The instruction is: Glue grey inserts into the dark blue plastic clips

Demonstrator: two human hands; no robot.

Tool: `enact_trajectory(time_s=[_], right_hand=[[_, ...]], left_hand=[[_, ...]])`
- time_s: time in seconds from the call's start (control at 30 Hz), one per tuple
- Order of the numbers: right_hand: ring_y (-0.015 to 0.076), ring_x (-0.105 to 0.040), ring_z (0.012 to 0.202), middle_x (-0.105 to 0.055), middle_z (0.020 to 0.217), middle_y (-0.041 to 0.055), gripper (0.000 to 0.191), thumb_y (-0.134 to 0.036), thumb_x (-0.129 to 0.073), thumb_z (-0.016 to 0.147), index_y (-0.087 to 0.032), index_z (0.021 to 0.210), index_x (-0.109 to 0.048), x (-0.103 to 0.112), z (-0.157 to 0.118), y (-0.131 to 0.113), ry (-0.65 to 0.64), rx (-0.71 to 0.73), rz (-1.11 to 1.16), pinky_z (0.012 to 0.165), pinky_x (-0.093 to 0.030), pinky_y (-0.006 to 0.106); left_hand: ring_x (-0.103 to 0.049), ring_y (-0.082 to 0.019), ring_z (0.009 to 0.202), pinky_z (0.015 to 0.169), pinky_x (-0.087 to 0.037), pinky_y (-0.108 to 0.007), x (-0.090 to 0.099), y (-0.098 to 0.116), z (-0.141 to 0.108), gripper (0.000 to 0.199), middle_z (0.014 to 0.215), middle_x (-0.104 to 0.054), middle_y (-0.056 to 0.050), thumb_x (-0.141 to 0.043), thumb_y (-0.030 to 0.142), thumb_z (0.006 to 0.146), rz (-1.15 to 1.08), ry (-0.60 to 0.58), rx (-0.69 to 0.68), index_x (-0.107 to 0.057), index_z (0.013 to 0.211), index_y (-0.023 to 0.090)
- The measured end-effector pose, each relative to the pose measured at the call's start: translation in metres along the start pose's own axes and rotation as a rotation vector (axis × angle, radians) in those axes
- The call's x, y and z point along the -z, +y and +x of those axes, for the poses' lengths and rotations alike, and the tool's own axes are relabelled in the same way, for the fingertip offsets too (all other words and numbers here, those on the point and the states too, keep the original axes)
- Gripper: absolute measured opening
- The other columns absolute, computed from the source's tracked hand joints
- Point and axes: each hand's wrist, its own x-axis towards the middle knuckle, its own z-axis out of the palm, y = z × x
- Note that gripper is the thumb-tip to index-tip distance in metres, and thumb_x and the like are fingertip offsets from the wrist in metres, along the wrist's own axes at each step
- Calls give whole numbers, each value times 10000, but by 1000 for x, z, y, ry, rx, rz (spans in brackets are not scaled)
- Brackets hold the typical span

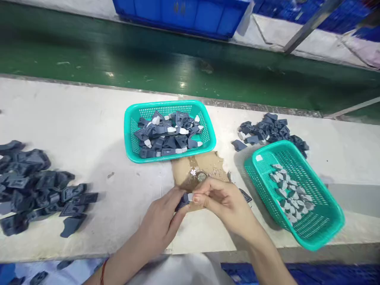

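Observation:
Between the fingers of my left hand [162,215] is a dark grey plastic piece [181,202]. My right hand [221,202] pinches a small white plastic piece [190,197] that sits against the end of the dark one. Whether the two are fully joined is hidden by my fingertips. Both hands are over a torn sheet of brown cardboard [181,168], with a small round metal object [201,177] and white crumbs on it just beyond my fingers. Another dark piece [246,195] lies beside my right hand.
A green basket [130,150] ahead holds dark pieces with white ends. To the right, a tilted green basket [323,233] contains small light grey-white pieces. Dark pieces form a large pile [38,186] at left and a smaller pile [268,128] behind the right basket. A blue crate [181,16] stands beyond the green floor.

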Motion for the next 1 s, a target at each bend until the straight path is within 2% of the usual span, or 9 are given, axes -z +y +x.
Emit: enact_trajectory(time_s=[0.17,0.27,0.37,0.5,0.63,0.77,0.9,1.0], right_hand=[[135,-596,661,-676,725,11,315,-456,-763,876,-183,786,-634,-1,4,4,-41,-14,112,607,-435,246],[144,-629,713,-684,762,8,280,-430,-698,943,-197,815,-610,-3,-2,-2,-38,11,54,645,-460,250],[145,-595,743,-637,793,-2,246,-372,-582,1029,-207,846,-565,-1,-6,-10,-57,158,-232,655,-431,254],[170,-536,772,-562,807,13,305,-283,-388,1102,-206,824,-487,0,-4,-13,-110,451,-690,705,-401,293],[176,-497,686,-522,735,5,336,-262,-309,1112,-213,811,-447,-7,-5,-9,-44,558,-868,651,-380,305],[177,-511,670,-531,728,7,332,-225,-291,1105,-214,813,-449,-13,-12,-11,-4,566,-926,632,-391,304],[179,-540,691,-558,739,12,322,-204,-312,1097,-211,816,-469,-15,-19,-19,4,518,-934,643,-408,307],[179,-554,705,-584,755,22,354,-248,-300,1110,-210,812,-488,-15,-23,-20,13,525,-851,649,-424,305]], left_hand=[[-680,-219,878,748,-501,-321,4,3,1,208,1020,-702,-70,-383,303,1076,-60,-20,-1,-543,1161,200],[-636,-197,790,710,-473,-304,8,7,1,243,914,-678,-39,-390,356,1072,-132,-54,46,-576,1056,201],[-553,-167,690,636,-426,-278,13,12,1,336,787,-621,-7,-404,439,1063,-237,-96,143,-590,930,193],[-527,-160,722,648,-419,-263,18,17,2,401,797,-611,-5,-415,506,1051,-370,-146,226,-583,885,182],[-528,-167,770,695,-434,-264,21,18,2,393,840,-608,-7,-416,516,1049,-420,-180,259,-571,903,186],[-515,-168,769,771,-458,-277,22,17,2,359,832,-590,3,-420,493,1053,-405,-220,243,-551,892,201],[-538,-169,759,732,-466,-267,27,23,5,340,827,-611,1,-416,458,1056,-348,-252,172,-562,882,205],[-594,-170,767,694,-480,-253,37,31,7,304,854,-662,-1,-422,416,1061,-261,-297,131,-616,948,211]])
